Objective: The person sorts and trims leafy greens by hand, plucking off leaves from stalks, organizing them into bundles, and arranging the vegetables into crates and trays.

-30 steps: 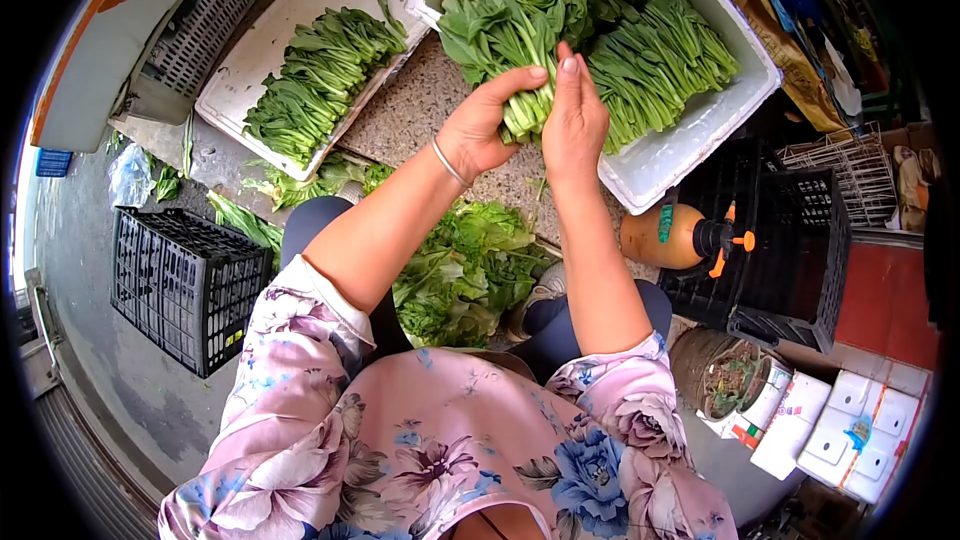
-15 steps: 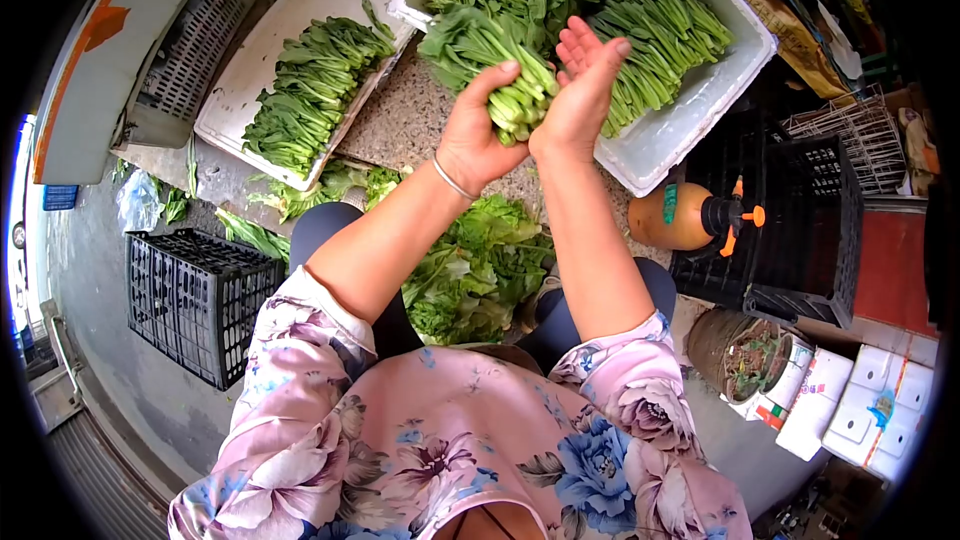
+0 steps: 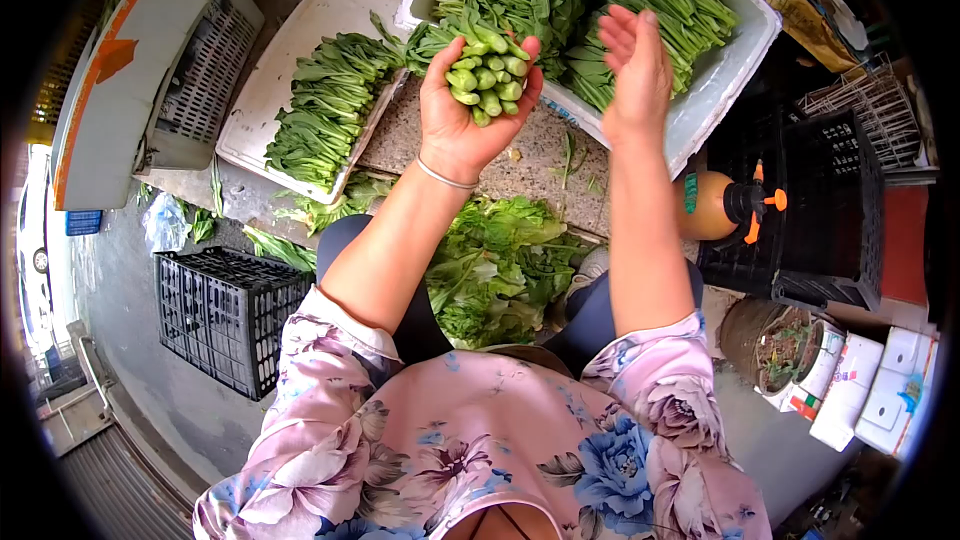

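Note:
A bunch of leafy green stalks [image 3: 488, 78], its pale cut ends turned toward me, is gripped in my left hand [image 3: 455, 130]. The fingers wrap around the stems, and the leaves point away, partly hidden behind them. My right hand [image 3: 640, 70] holds nothing; its fingers are stretched out, apart from the bunch, over the front of a white foam box [image 3: 690, 145]. Inside that box lie more green stalks [image 3: 680, 5] in dense rows. To the left, a white foam tray [image 3: 285, 55] carries a row of similar greens [image 3: 335, 105].
Loose lettuce leaves [image 3: 490, 270] lie between my knees. A black crate [image 3: 225, 310] stands on the floor at left. An orange spray bottle [image 3: 707, 205] and black crates [image 3: 830, 210] are at right, near a pot [image 3: 760, 340] and white boxes [image 3: 890, 380].
My right hand has moved away from the bunch to the right. My left hand has tilted the bunch so its cut ends face me. The view has shifted slightly.

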### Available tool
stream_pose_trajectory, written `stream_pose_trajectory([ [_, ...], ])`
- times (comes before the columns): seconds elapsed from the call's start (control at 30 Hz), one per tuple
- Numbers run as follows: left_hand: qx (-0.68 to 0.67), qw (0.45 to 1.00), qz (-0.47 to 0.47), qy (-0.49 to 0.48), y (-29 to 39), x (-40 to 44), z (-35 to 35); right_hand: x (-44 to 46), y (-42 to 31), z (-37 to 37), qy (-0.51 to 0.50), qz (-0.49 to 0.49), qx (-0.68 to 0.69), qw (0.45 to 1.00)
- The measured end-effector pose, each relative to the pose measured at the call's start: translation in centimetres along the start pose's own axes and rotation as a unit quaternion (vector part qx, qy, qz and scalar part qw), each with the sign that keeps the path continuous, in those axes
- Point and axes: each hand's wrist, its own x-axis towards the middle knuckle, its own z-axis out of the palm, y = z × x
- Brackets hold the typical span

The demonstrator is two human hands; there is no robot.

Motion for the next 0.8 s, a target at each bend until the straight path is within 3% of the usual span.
stream_pose_trajectory([
  [0.03, 0.000, 1.000, 0.007, -0.009, 0.2, -0.2, 0.0, 1.0, 0.3, -1.4, 0.001, -0.060, -0.078, 0.995],
  [0.1, -0.009, 1.000, 0.014, -0.007, 0.5, -0.5, 0.3, 2.6, -0.8, -5.9, -0.059, -0.037, -0.356, 0.932],
  [0.17, 0.009, 1.000, 0.022, -0.003, 1.1, -1.1, 0.5, 4.6, 1.2, -12.0, -0.065, 0.070, -0.558, 0.824],
  [0.23, 0.025, 0.999, 0.036, 0.009, 1.8, -1.4, 0.5, 4.6, 2.1, -16.5, -0.071, 0.231, -0.655, 0.716],
  [0.37, 0.019, 0.999, 0.027, -0.027, 2.6, -2.3, 0.8, 1.5, 3.8, -19.2, -0.110, 0.288, -0.686, 0.659],
  [0.47, 0.019, 0.999, 0.030, -0.030, 2.5, -2.5, 1.2, 1.4, 7.7, -20.6, -0.079, 0.319, -0.640, 0.694],
  [0.53, 0.033, 0.998, 0.050, -0.019, 2.3, -2.2, 1.2, 1.3, 7.2, -19.7, -0.017, 0.382, -0.563, 0.732],
  [0.63, 0.042, 0.997, 0.058, -0.009, 2.3, -1.8, 1.0, 0.8, 5.9, -18.7, 0.000, 0.415, -0.488, 0.768],
  [0.7, 0.037, 0.997, 0.074, 0.010, 2.2, -1.7, 0.9, 0.4, 2.9, -17.6, -0.036, 0.405, -0.534, 0.741],
  [0.77, 0.039, 0.997, 0.068, -0.017, 2.4, -1.8, 0.5, -0.3, 2.9, -17.2, -0.014, 0.337, -0.512, 0.790],
  [0.8, 0.037, 0.997, 0.073, -0.012, 2.3, -1.7, 0.6, -2.0, 2.7, -15.3, 0.003, 0.232, -0.412, 0.881],
])
